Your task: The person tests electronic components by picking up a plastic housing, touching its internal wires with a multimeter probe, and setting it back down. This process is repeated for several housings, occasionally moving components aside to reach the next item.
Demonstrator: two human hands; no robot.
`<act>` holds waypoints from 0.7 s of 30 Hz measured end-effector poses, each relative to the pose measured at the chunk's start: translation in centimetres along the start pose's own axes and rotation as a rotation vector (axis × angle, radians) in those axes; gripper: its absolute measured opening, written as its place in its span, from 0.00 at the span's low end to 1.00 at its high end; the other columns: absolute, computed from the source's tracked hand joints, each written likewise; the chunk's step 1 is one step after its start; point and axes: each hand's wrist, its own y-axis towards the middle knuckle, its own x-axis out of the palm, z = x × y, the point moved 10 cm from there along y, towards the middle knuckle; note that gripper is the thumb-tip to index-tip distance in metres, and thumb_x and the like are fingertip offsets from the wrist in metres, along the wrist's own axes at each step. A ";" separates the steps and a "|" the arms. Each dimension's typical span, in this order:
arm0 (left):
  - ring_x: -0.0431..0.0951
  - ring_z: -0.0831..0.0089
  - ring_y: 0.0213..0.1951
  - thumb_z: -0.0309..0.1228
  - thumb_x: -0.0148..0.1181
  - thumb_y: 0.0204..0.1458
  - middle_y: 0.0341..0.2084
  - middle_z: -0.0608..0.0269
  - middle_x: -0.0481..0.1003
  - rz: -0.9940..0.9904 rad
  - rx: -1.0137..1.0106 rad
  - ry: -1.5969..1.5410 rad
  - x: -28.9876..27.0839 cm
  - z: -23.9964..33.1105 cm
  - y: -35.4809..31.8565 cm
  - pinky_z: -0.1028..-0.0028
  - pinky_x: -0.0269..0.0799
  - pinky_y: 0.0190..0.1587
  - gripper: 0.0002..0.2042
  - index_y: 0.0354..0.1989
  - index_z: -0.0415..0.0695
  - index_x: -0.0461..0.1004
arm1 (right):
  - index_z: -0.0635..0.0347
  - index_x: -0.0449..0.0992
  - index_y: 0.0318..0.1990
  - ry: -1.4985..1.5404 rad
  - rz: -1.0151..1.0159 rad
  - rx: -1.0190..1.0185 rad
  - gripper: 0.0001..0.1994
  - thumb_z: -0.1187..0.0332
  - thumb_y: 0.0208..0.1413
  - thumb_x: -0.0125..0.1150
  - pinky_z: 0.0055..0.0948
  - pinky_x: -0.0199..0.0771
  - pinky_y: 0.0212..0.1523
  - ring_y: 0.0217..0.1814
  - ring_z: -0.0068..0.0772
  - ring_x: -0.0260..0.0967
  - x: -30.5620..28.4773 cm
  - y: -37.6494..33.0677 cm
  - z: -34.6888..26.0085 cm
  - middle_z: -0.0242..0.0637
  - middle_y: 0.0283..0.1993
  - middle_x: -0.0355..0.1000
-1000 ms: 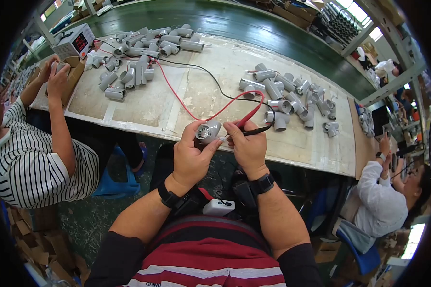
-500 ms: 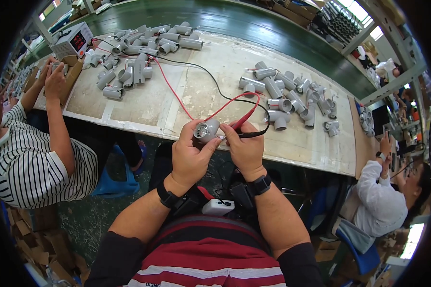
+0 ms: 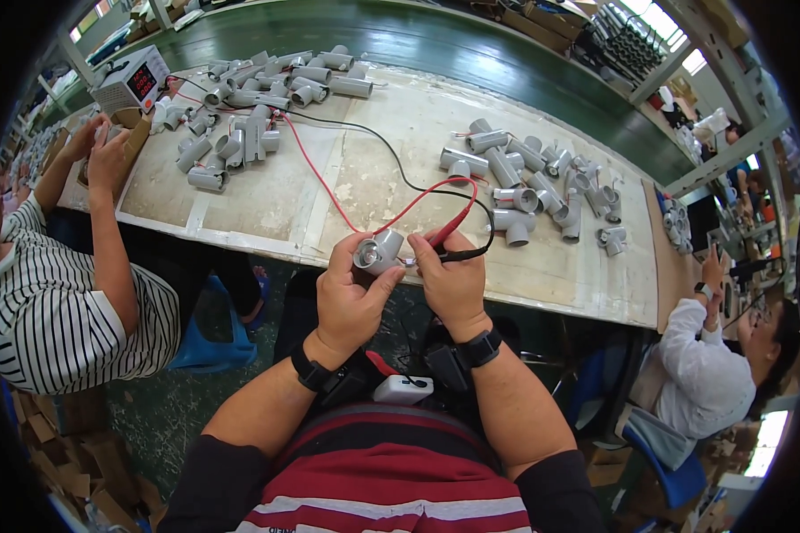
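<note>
Head view looks down on a small grey cylindrical part [image 3: 375, 251], held in front of the person's chest at the near edge of the workbench [image 3: 267, 200]. The left hand [image 3: 351, 298] has its fingers curled closed around the part, thumb over its top, with the round open end turned up toward the camera. Just to the right of it, the right hand [image 3: 453, 280] is closed in a pinch on a red clip [image 3: 443, 238] and a black clip [image 3: 460, 256], their tips brought to the side of the part; whether they touch it is too small to tell. From the clips a red lead [image 3: 324, 182] and a black lead [image 3: 391, 164] run away from the hands across the bench, up and to the left, toward a white power supply with a red display [image 3: 133, 82] at the far left corner.

Beyond the right hand, up and to the right, lies a loose heap of grey pipe fittings [image 3: 529, 182]. A second heap of grey fittings [image 3: 258, 111] lies far up to the left of the left hand, near the power supply. Both wrists wear black bands. Left of the left hand sits a person in a striped shirt [image 3: 53, 320], hands raised at the bench corner. Far to the right of the right hand, another person in a white top [image 3: 707, 382] sits at a neighbouring table.
</note>
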 end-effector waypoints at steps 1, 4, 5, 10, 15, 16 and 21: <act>0.81 0.80 0.41 0.22 0.73 0.54 0.40 0.58 0.83 -0.002 0.002 0.002 0.0 -0.1 0.0 0.76 0.79 0.43 0.26 0.60 0.37 0.69 | 0.66 0.80 0.35 -0.007 0.010 0.008 0.08 0.69 0.60 0.71 0.28 0.70 0.28 0.25 0.27 0.72 -0.1 0.0 -0.1 0.38 0.26 0.77; 0.81 0.80 0.41 0.23 0.73 0.54 0.40 0.57 0.83 0.000 0.001 0.006 -0.2 -0.2 0.0 0.76 0.79 0.43 0.25 0.60 0.37 0.69 | 0.67 0.80 0.35 -0.033 0.015 0.005 0.09 0.69 0.60 0.70 0.31 0.71 0.30 0.26 0.32 0.73 0.0 0.1 -0.1 0.42 0.26 0.77; 0.81 0.80 0.40 0.23 0.73 0.54 0.40 0.57 0.83 0.000 -0.001 0.008 -0.1 -0.2 0.0 0.76 0.79 0.43 0.25 0.60 0.37 0.69 | 0.67 0.80 0.35 -0.051 0.013 -0.007 0.08 0.70 0.60 0.70 0.31 0.71 0.30 0.26 0.33 0.73 -0.1 0.1 -0.2 0.42 0.26 0.77; 0.81 0.79 0.40 0.23 0.74 0.54 0.40 0.57 0.83 0.002 0.020 0.043 -0.1 -0.3 0.0 0.76 0.79 0.42 0.26 0.59 0.38 0.69 | 0.67 0.80 0.35 -0.039 0.006 0.016 0.08 0.70 0.59 0.70 0.33 0.71 0.30 0.26 0.36 0.73 -0.1 0.1 -0.5 0.43 0.27 0.77; 0.81 0.78 0.39 0.24 0.74 0.54 0.39 0.57 0.83 0.009 0.032 0.051 -0.1 -0.4 0.0 0.75 0.79 0.42 0.26 0.59 0.38 0.70 | 0.67 0.80 0.35 -0.018 0.004 0.021 0.08 0.70 0.59 0.70 0.33 0.71 0.30 0.26 0.37 0.73 0.0 0.1 -0.3 0.44 0.27 0.77; 0.81 0.78 0.39 0.24 0.74 0.54 0.39 0.57 0.83 0.009 0.028 0.050 -0.1 -0.4 0.0 0.75 0.79 0.42 0.26 0.59 0.38 0.70 | 0.67 0.80 0.35 -0.026 0.007 0.014 0.08 0.70 0.59 0.70 0.33 0.71 0.30 0.26 0.38 0.73 0.0 0.1 -0.3 0.44 0.27 0.77; 0.81 0.78 0.39 0.24 0.74 0.54 0.39 0.57 0.83 0.009 0.026 0.052 -0.1 -0.3 0.0 0.75 0.79 0.42 0.26 0.59 0.39 0.70 | 0.66 0.80 0.34 -0.069 0.019 -0.021 0.08 0.69 0.59 0.70 0.34 0.72 0.30 0.26 0.41 0.74 -0.1 0.1 -0.2 0.45 0.27 0.77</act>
